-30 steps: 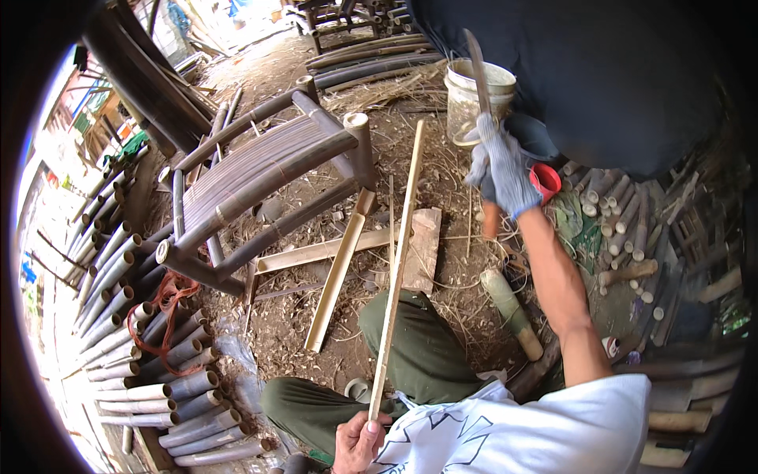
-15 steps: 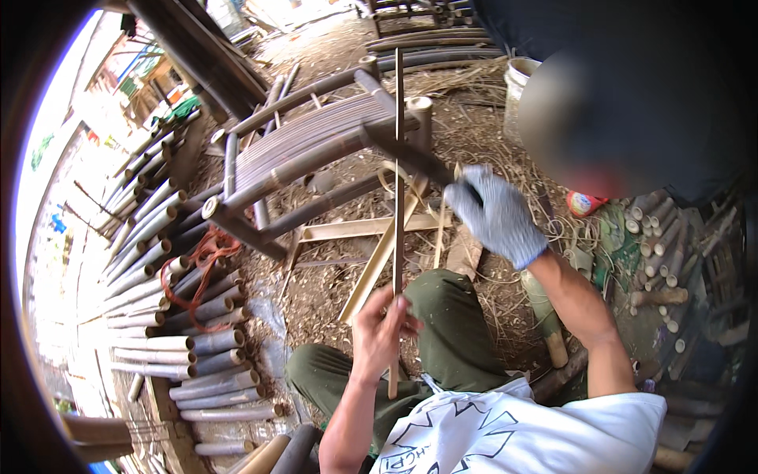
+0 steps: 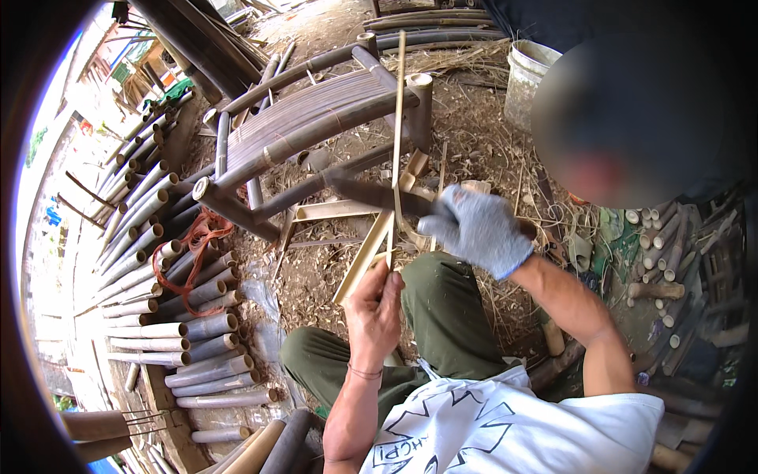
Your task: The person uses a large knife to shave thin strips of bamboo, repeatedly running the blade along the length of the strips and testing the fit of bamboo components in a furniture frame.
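My bare left hand grips the lower part of a long, narrow bamboo strip, which stands nearly upright in front of my knees. In its grey work glove, my right hand is closed round the handle of a long dark-bladed knife. The blade, somewhat smeared by motion, lies across the strip above my left hand and points left. A thin peeled sliver curls away beside the strip, close to the blade. Whether the edge is biting into the strip I cannot tell.
Beyond my hands stands a dark bamboo frame with a slatted top. Cut bamboo poles are stacked at left, with red cord over them. A whitish bucket and a person in dark clothes are at far right; shorter bamboo pieces lie nearer.
My right hand and the knife have come down and slightly left, lower along the strip. The strip has turned its pale face toward me, and my left hand sits higher relative to its bottom end.
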The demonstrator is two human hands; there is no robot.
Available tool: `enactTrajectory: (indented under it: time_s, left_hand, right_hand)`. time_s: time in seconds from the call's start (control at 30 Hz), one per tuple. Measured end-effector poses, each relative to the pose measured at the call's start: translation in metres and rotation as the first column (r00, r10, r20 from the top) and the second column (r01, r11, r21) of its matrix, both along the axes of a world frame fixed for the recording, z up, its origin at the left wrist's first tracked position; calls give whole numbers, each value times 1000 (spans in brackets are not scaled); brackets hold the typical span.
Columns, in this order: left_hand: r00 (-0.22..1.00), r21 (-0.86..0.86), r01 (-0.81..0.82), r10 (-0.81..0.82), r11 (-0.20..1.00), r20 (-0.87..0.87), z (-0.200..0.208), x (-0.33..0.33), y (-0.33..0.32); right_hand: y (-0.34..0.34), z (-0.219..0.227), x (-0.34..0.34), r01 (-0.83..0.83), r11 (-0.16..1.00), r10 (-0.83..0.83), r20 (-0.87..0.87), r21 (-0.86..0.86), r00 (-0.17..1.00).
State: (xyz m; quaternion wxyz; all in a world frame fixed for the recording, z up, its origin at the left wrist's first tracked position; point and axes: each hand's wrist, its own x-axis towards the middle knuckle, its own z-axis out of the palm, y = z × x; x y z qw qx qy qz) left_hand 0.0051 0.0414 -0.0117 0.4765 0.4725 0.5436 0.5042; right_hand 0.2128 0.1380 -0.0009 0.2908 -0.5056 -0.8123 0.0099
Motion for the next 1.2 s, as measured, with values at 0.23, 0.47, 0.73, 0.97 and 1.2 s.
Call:
enactTrajectory:
  time_s: [0.23, 0.47, 0.73, 0.97, 1.2]
  left_hand:
    - [987, -13, 58, -60, 998, -152, -20, -22, -54]
    - [963, -125, 125, -151, 984, -222, -39, -77, -134]
    - [935, -90, 109, -71, 990, 348, 19, -6, 0]
    - [936, -30, 55, -41, 998, 351, 28, 14, 2]
    - [946, -111, 142, -102, 984, 308, 10, 0, -43]
  right_hand:
    - [29, 3, 29, 102, 994, -100, 70, -34, 993]
    - [88, 47, 142, 451, 853, -502, -179, -262, 846]
    - [-22, 15, 5, -72, 997, 73, -138, 10, 988]
    - [-29, 6, -11, -70, 997, 69, -107, -7, 992]
    - [17, 10, 13, 104, 993, -113, -218, -53, 969]
